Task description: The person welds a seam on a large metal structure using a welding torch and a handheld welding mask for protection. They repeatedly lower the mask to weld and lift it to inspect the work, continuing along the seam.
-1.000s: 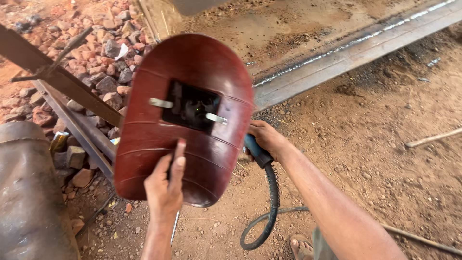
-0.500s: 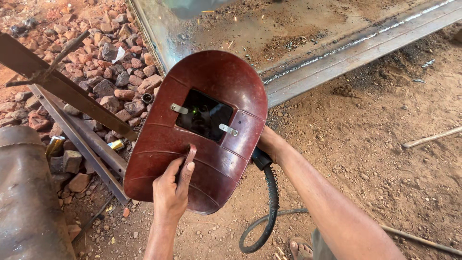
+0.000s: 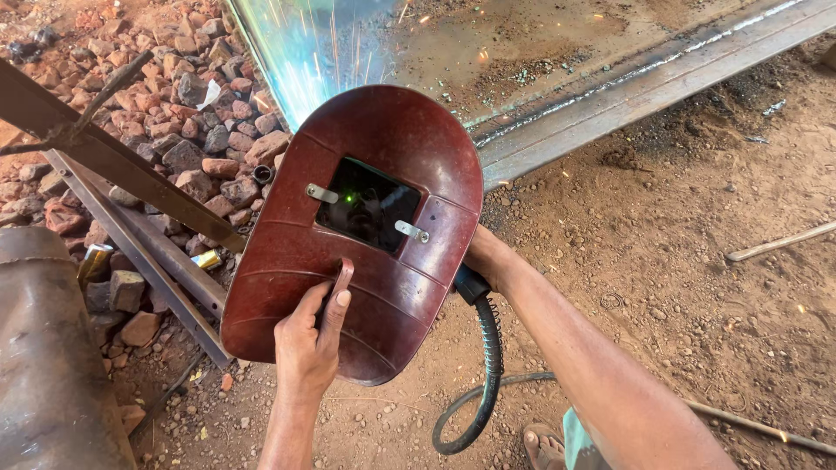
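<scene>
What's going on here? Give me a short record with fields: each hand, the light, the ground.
Left hand: holds the handle of a dark red welding shield, raised in front of the work
Right hand: mostly behind the shield, grips a black holder with cable
Light: blue glare and sparks above the shield
Ground: red dirt, stones, steel beam

The frame's centre is blocked by the welding shield point(image 3: 357, 235); rubble point(image 3: 174, 104) and steel bars point(image 3: 131, 218) crowd the left, while bare dirt point(image 3: 697, 261) is left open at right.
</scene>
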